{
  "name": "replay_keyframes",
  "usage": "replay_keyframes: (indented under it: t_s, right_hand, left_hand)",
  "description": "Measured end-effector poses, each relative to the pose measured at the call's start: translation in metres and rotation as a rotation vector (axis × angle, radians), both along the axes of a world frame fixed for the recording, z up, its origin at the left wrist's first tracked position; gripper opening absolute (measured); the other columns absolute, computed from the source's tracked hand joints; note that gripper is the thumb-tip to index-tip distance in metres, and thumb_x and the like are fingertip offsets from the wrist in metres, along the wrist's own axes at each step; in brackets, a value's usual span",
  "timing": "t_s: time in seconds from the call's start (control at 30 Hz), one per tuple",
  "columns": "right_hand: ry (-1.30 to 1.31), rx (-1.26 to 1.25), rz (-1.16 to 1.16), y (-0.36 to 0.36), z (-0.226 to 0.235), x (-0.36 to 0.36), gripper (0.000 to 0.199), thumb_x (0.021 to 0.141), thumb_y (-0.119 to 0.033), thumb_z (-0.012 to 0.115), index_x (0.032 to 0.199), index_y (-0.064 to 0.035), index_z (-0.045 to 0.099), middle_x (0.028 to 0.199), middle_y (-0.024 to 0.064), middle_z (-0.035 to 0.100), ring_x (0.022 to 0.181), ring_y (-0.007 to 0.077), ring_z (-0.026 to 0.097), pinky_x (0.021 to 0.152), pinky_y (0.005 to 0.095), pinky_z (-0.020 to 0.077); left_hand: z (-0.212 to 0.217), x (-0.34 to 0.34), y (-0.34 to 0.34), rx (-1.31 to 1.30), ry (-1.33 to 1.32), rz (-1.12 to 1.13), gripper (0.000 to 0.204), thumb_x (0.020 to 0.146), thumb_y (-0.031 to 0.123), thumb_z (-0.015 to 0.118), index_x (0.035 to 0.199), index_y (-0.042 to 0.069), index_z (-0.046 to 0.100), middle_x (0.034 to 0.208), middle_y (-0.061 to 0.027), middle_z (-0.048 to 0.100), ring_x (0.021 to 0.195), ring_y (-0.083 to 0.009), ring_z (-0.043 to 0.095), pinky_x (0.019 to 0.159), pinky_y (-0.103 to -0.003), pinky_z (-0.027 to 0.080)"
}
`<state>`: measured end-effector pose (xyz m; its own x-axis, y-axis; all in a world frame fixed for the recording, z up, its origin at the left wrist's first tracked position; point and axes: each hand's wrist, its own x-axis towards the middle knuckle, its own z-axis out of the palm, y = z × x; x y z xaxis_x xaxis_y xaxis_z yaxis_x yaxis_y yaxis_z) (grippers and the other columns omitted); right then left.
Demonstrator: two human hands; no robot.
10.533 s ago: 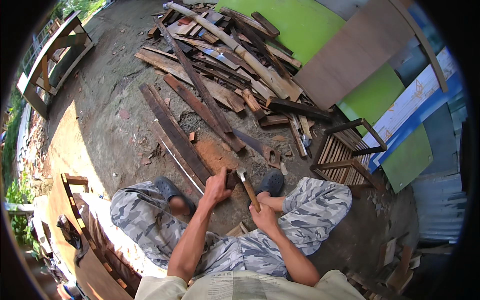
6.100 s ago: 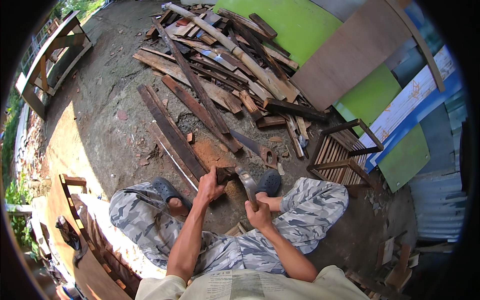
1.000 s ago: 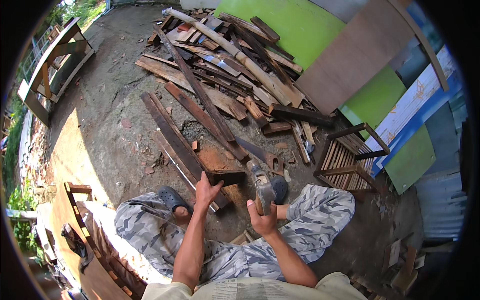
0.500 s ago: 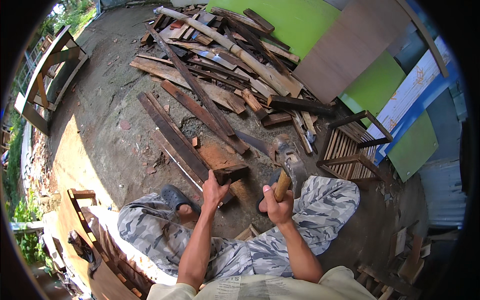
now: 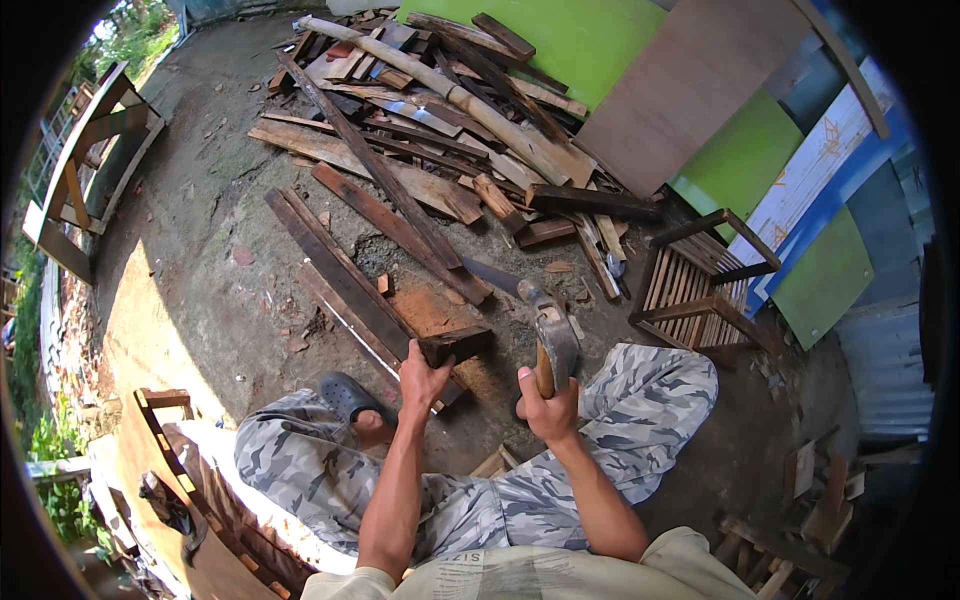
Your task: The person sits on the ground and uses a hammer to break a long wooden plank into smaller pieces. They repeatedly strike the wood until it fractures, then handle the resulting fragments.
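Observation:
My right hand [image 5: 548, 408] is closed around the wooden handle of a hammer [image 5: 558, 335]. Its grey metal head is raised to the right of a short dark block, apart from the wood. With its fingers wrapped round the corner, my left hand [image 5: 425, 380] grips the near end of a long dark wooden beam [image 5: 345, 268]. The short dark block [image 5: 458, 344] sits crosswise at that end, pointing right, and the two make an L. Orange sawdust [image 5: 425, 308] lies in the angle. Next to the beam runs another thin board [image 5: 350, 325] with a white edge.
A large heap of scrap planks [image 5: 420, 130] lies ahead. A slatted wooden frame [image 5: 695, 285] stands at right, near leaning green panels [image 5: 740, 155]. A grey flat strip [image 5: 492, 275] lies beyond the hammer. My foot in a dark clog [image 5: 345, 395] is left of the beam.
The hammer has swung left, closer to the short block, and its head has turned. My left hand keeps its grip on the beam's end. The whole view has shifted slightly.

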<state>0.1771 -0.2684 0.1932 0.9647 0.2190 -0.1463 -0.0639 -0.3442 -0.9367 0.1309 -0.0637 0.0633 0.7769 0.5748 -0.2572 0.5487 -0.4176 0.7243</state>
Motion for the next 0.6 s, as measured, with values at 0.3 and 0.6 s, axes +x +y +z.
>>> replay_keyframes:
  t_s: [0.3,0.6]
  right_hand:
    - [0.317,-0.528,0.066,0.004,-0.133,-0.015,0.045,0.087,-0.038,0.058,0.089,0.0054,0.070,0.082,0.0283,0.068,0.083,0.0463,0.067,0.077,0.0518,0.0517]
    - [0.009,0.132,0.006,0.001,-0.102,-0.034,0.038,0.091,-0.028,0.064,0.070,0.0020,0.058,0.055,0.0111,0.055,0.051,0.0147,0.051,0.052,0.0364,0.0401]
  left_hand:
    - [-0.012,-0.005,0.002,0.001,-0.069,0.028,0.052,0.076,0.028,0.079,0.110,0.000,0.051,0.094,-0.0268,0.070,0.093,-0.0449,0.067,0.077,-0.048,0.053]
    - [-0.005,0.005,-0.005,-0.015,-0.037,-0.015,0.049,0.076,0.025,0.079,0.108,-0.001,0.053,0.095,-0.0244,0.070,0.093,-0.0413,0.068,0.079,-0.045,0.053]
